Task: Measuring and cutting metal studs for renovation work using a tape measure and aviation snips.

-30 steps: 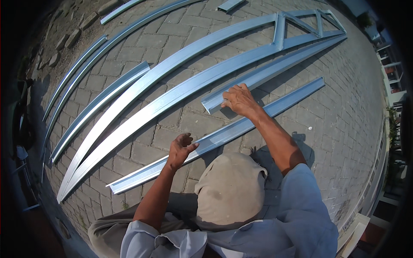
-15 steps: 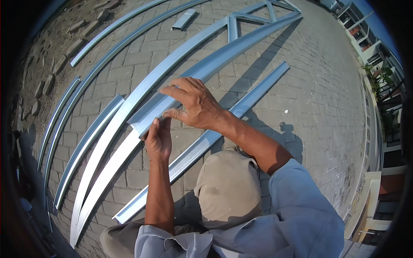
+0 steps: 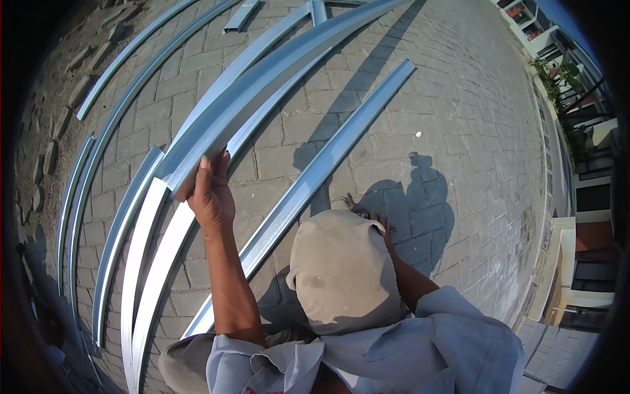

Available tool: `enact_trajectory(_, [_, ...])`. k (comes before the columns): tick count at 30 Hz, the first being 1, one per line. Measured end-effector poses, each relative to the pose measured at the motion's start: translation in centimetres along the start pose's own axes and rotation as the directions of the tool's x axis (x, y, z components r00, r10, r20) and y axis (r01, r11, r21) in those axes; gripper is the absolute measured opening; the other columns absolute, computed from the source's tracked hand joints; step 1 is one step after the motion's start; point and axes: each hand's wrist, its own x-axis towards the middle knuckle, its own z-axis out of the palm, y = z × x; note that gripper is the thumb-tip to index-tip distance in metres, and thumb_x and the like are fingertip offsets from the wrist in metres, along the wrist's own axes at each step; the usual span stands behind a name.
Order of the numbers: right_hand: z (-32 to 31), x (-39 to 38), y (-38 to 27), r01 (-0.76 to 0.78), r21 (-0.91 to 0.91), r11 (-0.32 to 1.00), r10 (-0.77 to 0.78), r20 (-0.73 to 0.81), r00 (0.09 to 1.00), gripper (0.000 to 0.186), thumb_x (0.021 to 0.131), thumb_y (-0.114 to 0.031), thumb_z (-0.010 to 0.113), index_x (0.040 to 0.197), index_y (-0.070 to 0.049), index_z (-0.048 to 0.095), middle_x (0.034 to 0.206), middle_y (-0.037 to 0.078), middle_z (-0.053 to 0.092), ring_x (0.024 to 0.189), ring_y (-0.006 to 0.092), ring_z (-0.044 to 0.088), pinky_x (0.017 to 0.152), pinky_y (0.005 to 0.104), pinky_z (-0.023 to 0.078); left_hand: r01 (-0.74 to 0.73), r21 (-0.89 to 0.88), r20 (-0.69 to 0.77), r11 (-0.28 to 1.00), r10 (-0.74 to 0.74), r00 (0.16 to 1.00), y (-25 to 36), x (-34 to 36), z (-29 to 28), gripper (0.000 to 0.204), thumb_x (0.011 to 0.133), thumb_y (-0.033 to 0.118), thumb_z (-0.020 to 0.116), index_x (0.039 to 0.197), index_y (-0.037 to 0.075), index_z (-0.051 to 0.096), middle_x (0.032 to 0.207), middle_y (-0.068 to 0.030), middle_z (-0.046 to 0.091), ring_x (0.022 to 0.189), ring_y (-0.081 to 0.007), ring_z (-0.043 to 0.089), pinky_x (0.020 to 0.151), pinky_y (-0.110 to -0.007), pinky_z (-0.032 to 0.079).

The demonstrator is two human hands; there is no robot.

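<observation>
A long silvery metal channel is raised slantwise, its near end in my left hand. The thumb lies on the channel's face and the fingers curl behind its edge. Beneath it lie joined metal channels whose near ends meet in a narrow point. My right hand is low beside a beige cloth-covered round shape, which hides most of its fingers. Next to that hand, a small dark object lies in the shade; its kind is unclear.
A loose metal channel lies slantwise on the grey paving. More channels stretch along the left, with a short offcut at the far side. Rough stones edge the paving; buildings and plants stand at right.
My right hand has left the channel and gone down to the right, behind the beige shape. My left hand has lifted the channel's end and shifted left. The view has shifted too.
</observation>
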Motion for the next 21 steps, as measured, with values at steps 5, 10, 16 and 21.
enact_trajectory(5, [0.9, -1.1, 0.0, 0.026, -0.677, 0.735, -0.417, -0.421, 0.806, 0.059, 0.09, -0.02, 0.055, 0.145, -0.014, 0.036, 0.126, 0.019, 0.053, 0.114, 0.0358, 0.053, 0.095, 0.0514, 0.043, -0.08, 0.162, -0.035, 0.984, 0.087, 0.996, 1.0, 0.3, 1.9, 0.032, 0.087, 0.005, 0.069, 0.116, -0.002, 0.058, 0.11, -0.0173, 0.062, 0.102, -0.029, 0.065, 0.082, -0.041, 0.06])
enact_trajectory(10, [-1.3, -3.0, 1.3, 0.109, -0.12, 0.987, -0.072, 0.279, 0.957, 0.06, 0.088, -0.018, 0.057, 0.144, -0.013, 0.037, 0.124, 0.018, 0.053, 0.112, 0.035, 0.054, 0.094, 0.05, 0.044, -0.102, 0.167, -0.036, 0.981, 0.109, 0.993, 0.8, -0.4, 2.4, 0.049, 0.087, 0.011, 0.072, 0.128, 0.001, 0.048, 0.12, -0.0165, 0.057, 0.111, -0.0278, 0.059, 0.092, -0.046, 0.056])
enact_trajectory(16, [-3.4, -2.2, 2.9, 0.022, -0.008, 1.0, -0.015, 0.48, 0.877, 0.061, 0.085, -0.015, 0.06, 0.142, -0.011, 0.038, 0.121, 0.018, 0.054, 0.11, 0.034, 0.055, 0.092, 0.0484, 0.044, -0.107, 0.088, -0.153, 0.99, 0.12, 0.981, 0.2, -1.2, 2.6, 0.038, 0.083, 0.01, 0.077, 0.114, -0.003, 0.06, 0.104, -0.0144, 0.065, 0.095, -0.0236, 0.065, 0.082, -0.038, 0.058])
enact_trajectory(21, [-6.9, -0.3, 2.7, -0.072, 0.157, 0.985, -0.013, 0.485, 0.874, 0.062, 0.083, -0.013, 0.062, 0.141, -0.01, 0.039, 0.118, 0.017, 0.055, 0.108, 0.0331, 0.055, 0.091, 0.0471, 0.045, -0.007, 0.131, -0.115, 0.991, 0.022, 0.993, 0.4, -1.9, 1.9, 0.026, 0.083, 0.014, 0.078, 0.101, -0.002, 0.069, 0.094, -0.0099, 0.069, 0.091, -0.0192, 0.064, 0.082, -0.031, 0.053])
